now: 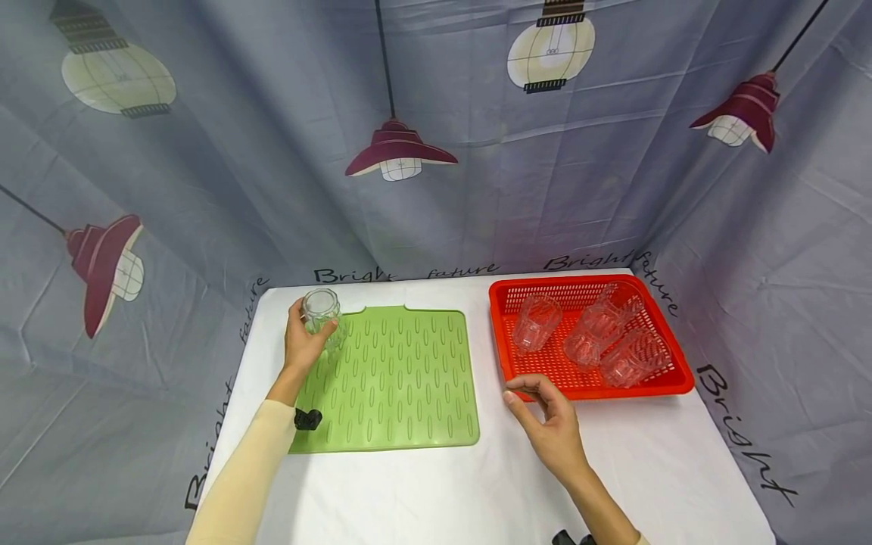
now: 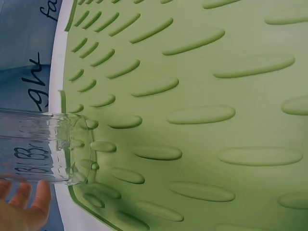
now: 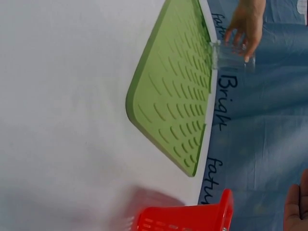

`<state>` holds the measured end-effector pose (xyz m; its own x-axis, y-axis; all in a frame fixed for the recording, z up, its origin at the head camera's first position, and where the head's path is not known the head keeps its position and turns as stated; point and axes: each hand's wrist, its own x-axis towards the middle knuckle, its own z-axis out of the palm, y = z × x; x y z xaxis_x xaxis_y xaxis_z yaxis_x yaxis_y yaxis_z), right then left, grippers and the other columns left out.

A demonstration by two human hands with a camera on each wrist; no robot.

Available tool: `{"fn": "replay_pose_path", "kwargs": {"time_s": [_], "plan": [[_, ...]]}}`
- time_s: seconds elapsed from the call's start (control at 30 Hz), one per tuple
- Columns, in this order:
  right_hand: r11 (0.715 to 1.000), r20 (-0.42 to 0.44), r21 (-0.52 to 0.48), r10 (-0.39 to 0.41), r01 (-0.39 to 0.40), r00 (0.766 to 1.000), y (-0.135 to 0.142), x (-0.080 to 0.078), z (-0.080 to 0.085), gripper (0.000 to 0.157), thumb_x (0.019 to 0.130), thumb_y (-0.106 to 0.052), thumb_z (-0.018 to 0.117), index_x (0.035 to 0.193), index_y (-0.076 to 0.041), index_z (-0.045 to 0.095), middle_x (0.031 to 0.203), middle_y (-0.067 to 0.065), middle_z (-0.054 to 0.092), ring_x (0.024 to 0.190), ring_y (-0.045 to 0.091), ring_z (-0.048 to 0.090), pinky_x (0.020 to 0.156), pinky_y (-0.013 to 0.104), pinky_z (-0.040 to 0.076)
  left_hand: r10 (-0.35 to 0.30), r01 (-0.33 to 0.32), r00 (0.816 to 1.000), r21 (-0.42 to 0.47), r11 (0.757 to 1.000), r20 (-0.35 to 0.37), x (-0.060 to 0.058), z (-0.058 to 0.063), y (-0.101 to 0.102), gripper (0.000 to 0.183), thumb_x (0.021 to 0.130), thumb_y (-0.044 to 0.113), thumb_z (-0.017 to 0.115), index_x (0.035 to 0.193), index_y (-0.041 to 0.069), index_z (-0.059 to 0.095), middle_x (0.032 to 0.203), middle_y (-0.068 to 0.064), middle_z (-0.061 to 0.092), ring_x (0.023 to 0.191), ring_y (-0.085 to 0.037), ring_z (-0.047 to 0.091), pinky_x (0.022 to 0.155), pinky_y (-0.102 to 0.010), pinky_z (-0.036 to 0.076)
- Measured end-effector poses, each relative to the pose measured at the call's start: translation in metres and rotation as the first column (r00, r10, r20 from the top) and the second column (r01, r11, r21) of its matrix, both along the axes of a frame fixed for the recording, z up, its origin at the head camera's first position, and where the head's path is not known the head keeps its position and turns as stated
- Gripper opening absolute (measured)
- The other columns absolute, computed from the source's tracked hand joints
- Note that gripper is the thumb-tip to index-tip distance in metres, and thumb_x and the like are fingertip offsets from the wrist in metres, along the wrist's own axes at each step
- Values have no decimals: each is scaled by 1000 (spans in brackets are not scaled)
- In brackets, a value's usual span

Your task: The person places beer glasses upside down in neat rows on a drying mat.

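In the head view my left hand (image 1: 304, 347) grips a clear drinking glass (image 1: 322, 303) at the back left corner of the green draining mat (image 1: 402, 378). The left wrist view shows this glass (image 2: 33, 147) with its end right at the mat's raised ridges, the fingers (image 2: 42, 199) along its side. My right hand (image 1: 553, 428), fingers loosely bent and holding nothing, is beside the front left corner of the red basket (image 1: 606, 393). Several clear glasses lie in that basket, among them one glass (image 1: 537, 324) at the left and another glass (image 1: 635, 357) at the right.
Mat and basket stand side by side on a white-covered table (image 1: 409, 492), with a strip of cloth between them. A grey curtain (image 1: 477, 212) printed with lamps and lettering hangs behind the table and at both sides.
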<state>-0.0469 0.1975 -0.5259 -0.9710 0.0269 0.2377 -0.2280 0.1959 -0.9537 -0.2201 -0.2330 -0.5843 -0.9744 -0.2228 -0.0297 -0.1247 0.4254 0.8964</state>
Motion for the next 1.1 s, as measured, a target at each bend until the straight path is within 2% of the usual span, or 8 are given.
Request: {"fn": "replay_pose_path", "kwargs": {"time_s": [0.17, 0.33, 0.43, 0.53, 0.7, 0.83, 0.97, 1.1], "plan": [[1000, 6, -2, 4, -4, 1000, 0, 1, 0, 18, 99, 1, 74, 116, -3, 70, 114, 14, 72, 109, 7, 69, 102, 17, 55, -26, 26, 1000, -11, 1000, 11, -2, 0, -3, 85, 107, 26, 66, 172, 15, 13, 175, -24, 26, 161, -46, 31, 130, -66, 35], [1000, 3, -6, -3, 3, 1000, 1, 0, -1, 18, 99, 1, 74, 116, -4, 70, 114, 0, 73, 110, 7, 69, 103, 15, 55, -121, 122, 992, -77, 990, 15, -4, 3, -7, 90, 111, 28, 59, 174, 25, -5, 179, -26, 14, 161, -54, 26, 128, -73, 33], [1000, -24, 2, 7, -7, 1000, 1, 0, -1, 19, 99, 2, 73, 116, -3, 69, 113, 6, 72, 110, 7, 69, 105, 14, 53, -184, 186, 983, -147, 971, 23, -4, 4, -9, 89, 112, 30, 58, 174, 33, -6, 179, -26, 14, 160, -56, 27, 125, -77, 34], [1000, -45, 6, 17, -16, 999, 0, -1, -1, 19, 99, 3, 73, 117, -3, 69, 112, 14, 71, 109, 7, 69, 106, 14, 52, -229, 228, 973, -191, 955, 19, -4, 5, -10, 85, 112, 30, 58, 175, 31, 0, 175, -30, 21, 156, -58, 33, 120, -79, 38], [1000, -39, 6, 14, -14, 999, 0, 0, -1, 19, 98, 3, 74, 116, -4, 69, 112, 18, 71, 110, 6, 69, 107, 15, 52, -223, 222, 975, -177, 959, 16, -6, 4, -13, 82, 111, 27, 59, 175, 23, 7, 169, -35, 29, 151, -60, 38, 114, -77, 45], [1000, -38, 17, 11, -11, 999, 2, 1, -1, 20, 98, 3, 74, 116, -4, 69, 114, 18, 71, 110, 6, 69, 106, 15, 52, -210, 213, 977, -117, 970, 32, -7, 2, -15, 83, 112, 25, 59, 175, 25, 6, 176, -30, 19, 156, -61, 31, 117, -73, 46], [999, -37, 32, 3, -2, 999, 7, -2, 1, 21, 97, 3, 75, 116, -5, 70, 114, 15, 72, 111, 6, 69, 102, 14, 54, -211, 211, 977, -66, 975, 9, -6, 1, -16, 86, 111, 23, 60, 175, 23, 3, 179, -26, 13, 160, -59, 25, 123, -70, 43], [999, -44, 50, -20, 22, 999, 16, -8, 2, 20, 98, 2, 75, 116, -4, 70, 114, 14, 73, 111, 5, 69, 97, 14, 56, -186, 184, 982, -58, 981, -27, -1, 4, -15, 89, 109, 24, 64, 175, 20, 4, 179, -24, 15, 162, -54, 24, 128, -70, 36]]}}
